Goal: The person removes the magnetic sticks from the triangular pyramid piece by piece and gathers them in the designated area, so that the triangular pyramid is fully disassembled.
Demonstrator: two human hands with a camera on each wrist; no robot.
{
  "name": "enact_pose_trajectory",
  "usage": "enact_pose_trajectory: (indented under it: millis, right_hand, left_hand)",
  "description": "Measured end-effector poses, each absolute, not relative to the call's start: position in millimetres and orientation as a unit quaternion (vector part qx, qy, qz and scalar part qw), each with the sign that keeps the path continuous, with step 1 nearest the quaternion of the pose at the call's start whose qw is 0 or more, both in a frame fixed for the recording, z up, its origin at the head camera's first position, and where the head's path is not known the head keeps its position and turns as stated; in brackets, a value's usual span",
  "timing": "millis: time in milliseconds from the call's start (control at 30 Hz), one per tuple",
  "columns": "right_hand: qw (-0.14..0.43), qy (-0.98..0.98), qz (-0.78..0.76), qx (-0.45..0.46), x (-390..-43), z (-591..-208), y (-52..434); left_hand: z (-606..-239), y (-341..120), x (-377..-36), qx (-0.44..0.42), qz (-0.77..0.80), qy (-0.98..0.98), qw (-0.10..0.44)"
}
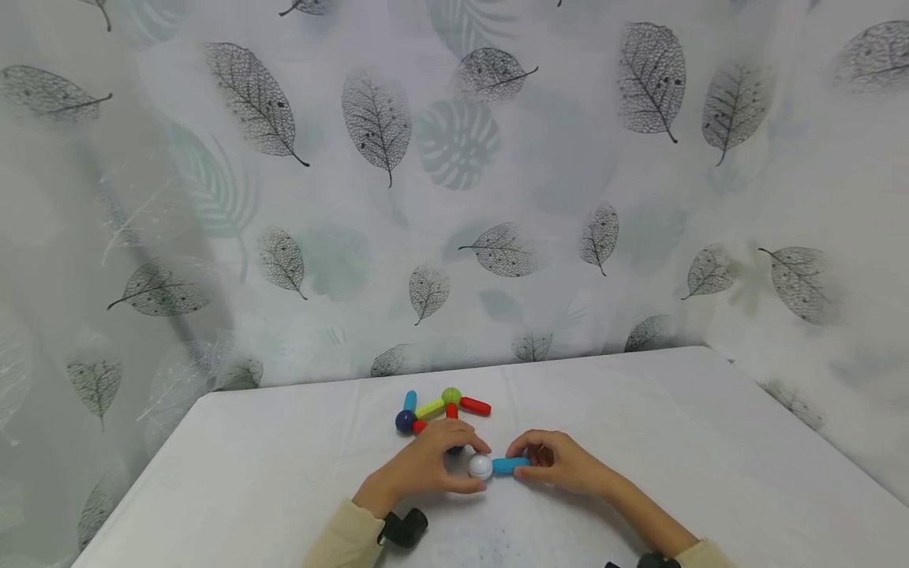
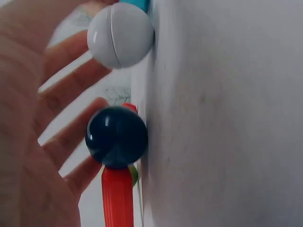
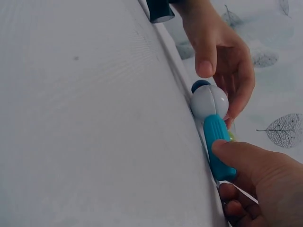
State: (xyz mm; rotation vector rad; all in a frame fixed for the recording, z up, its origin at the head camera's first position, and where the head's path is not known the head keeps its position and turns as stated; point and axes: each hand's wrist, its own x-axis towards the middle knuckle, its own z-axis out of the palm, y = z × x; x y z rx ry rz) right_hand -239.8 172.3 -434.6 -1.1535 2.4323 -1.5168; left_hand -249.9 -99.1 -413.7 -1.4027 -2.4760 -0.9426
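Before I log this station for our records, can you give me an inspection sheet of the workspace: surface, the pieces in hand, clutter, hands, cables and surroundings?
Surface: white table, covered in a plain cloth.
Job's things: white ball joined to a blue rod; dark blue ball just behind the white one, on a red rod.
Clutter: small assembly of coloured rods and balls at the table's back, blue, yellow-green and red.
Hands: left hand cupped beside the white ball, fingers at the dark blue ball; right hand pinches the blue rod.
Cables: nothing seen.
Surroundings: leaf-print curtain behind and beside the table; black wrist mount on the left sleeve.
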Motion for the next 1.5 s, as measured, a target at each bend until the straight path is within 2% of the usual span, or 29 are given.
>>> enact_pose_trajectory:
  millis: [200,400,1100,1333,1500]
  right_hand:
    - [0.017,0.788,-0.482,-0.383,-241,-434,171]
    - [0.011,0.794,-0.475,-0.379,-244,-435,173]
    - [0.047,0.789,-0.473,-0.389,-243,-431,181]
    - [0.036,0.787,-0.482,-0.384,-242,-431,181]
    - [0.028,0.788,-0.489,-0.374,-242,-432,180]
  left_hand:
    - [-412,-98,-248,-0.445,-0.306,-0.841,0.039]
    - [-412,-101,-250,-0.455,-0.312,-0.833,0.043]
    - [-411,-105,-248,-0.459,-0.305,-0.833,0.042]
    - [-409,-111,-250,-0.395,-0.344,-0.852,-0.001]
    - [-408,-123,-255,-0.359,-0.33,-0.872,0.043]
